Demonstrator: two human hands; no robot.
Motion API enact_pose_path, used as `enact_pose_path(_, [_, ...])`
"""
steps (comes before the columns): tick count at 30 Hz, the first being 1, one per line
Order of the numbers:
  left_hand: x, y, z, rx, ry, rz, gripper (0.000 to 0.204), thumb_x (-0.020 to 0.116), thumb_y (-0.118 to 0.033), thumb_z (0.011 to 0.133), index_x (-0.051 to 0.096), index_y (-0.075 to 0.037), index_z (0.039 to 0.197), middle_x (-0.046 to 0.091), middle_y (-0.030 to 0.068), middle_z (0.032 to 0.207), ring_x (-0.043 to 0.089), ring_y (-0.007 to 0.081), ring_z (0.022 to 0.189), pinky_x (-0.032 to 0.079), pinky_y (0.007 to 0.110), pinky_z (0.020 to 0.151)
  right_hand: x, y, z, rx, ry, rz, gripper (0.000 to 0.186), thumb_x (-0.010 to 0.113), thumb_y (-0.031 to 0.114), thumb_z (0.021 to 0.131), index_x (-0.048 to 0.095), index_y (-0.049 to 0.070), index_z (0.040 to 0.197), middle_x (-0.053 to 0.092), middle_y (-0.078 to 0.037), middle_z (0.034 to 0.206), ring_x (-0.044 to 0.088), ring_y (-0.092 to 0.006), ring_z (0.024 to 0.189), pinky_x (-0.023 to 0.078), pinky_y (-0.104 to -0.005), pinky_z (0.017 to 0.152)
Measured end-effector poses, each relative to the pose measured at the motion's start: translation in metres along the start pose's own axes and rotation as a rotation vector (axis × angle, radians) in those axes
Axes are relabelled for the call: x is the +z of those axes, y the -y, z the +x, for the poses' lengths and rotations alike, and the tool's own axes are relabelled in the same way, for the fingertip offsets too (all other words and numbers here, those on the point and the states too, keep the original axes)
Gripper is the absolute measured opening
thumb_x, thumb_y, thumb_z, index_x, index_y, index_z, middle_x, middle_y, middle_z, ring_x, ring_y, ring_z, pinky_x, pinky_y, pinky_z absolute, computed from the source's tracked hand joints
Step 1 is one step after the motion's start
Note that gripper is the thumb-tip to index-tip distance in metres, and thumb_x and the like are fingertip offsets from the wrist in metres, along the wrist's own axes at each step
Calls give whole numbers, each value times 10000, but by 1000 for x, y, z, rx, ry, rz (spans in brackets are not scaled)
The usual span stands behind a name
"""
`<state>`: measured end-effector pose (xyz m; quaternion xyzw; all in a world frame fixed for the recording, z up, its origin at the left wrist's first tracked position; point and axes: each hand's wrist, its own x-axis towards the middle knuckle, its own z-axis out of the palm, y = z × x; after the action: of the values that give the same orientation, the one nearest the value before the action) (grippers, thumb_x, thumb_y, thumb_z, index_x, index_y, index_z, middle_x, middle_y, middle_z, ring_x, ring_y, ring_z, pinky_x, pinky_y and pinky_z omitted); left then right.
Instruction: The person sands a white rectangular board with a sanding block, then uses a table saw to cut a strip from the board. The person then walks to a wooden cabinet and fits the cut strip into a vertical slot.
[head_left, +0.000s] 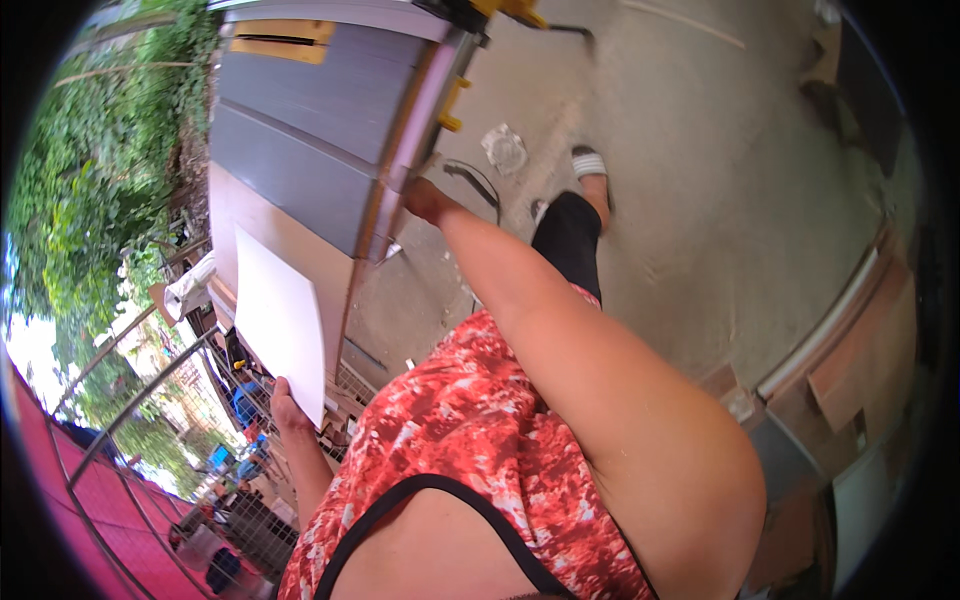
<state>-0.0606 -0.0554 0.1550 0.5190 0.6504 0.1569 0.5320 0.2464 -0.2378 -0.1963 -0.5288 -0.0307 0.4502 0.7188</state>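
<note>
A thin white panel (277, 315) lies partly over the wooden board (305, 232) at the near end of a grey saw table (335, 85). My left hand (288, 405) grips the panel's near corner, thumb on top. My right hand (424, 200) is against the rail (392, 200) along the table's right edge; its fingers are mostly hidden, so I cannot see whether they wrap round anything. A yellow insert plate (283, 41) with a dark slot is set into the table's far part.
On the concrete floor (690, 240) lie a flattened clear piece of plastic (504, 149) and a dark curved cable (470, 178). Wooden boards (850, 370) stand at the right. A wire fence (140, 420) and green plants (110, 200) are on the left.
</note>
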Motion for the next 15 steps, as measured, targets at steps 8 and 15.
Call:
enact_pose_path(8, [13, 24, -45, 48, 90, -188, 384, 400, -170, 1093, 439, -14, 1442, 596, 181, 1362, 633, 339, 1203, 544, 499, 1039, 11, -20, 3, 285, 135, 552, 891, 607, 723, 874, 341, 222, 1561, 440, -115, 1569, 439, -392, 1401, 388, -651, 1026])
enact_pose_path(15, [57, 43, -27, 109, 296, -288, 295, 447, -134, 1079, 546, 2, 1321, 678, 165, 1233, 694, 312, 1096, 592, 466, 967, -53, 10, -28, 343, 111, -469, 533, 613, 375, 903, 605, 88, 1352, 693, -152, 1258, 695, -336, 1053, 539, -443, 878])
